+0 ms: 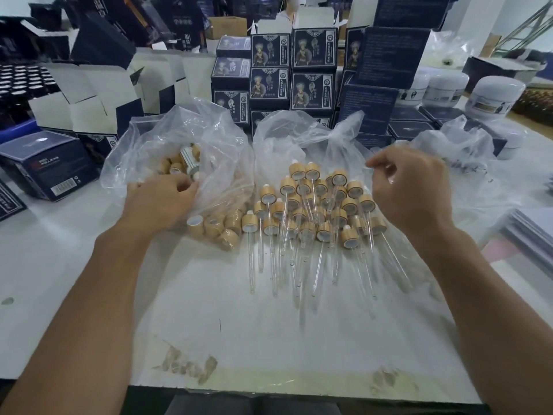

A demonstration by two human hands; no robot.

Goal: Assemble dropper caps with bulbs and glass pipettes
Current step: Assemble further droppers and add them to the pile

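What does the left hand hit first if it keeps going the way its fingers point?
Likely the clear plastic bag of bamboo-coloured caps: the left hand points up and right into its open mouth, fingertips already at the film. Loose caps lie just beyond; depth is unclear.

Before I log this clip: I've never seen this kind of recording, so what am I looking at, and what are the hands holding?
There is no machine here. A camera worn on a person's head looks down at their two bare hands over a white table. The left hand reaches into a clear plastic bag of bamboo caps. The right hand is raised over the pile of finished droppers, bamboo caps with glass pipettes attached; its fingers are curled and seem to pinch a thin glass pipette, though that is hard to make out. Dark blue printed boxes are stacked behind, with white jars to the right.
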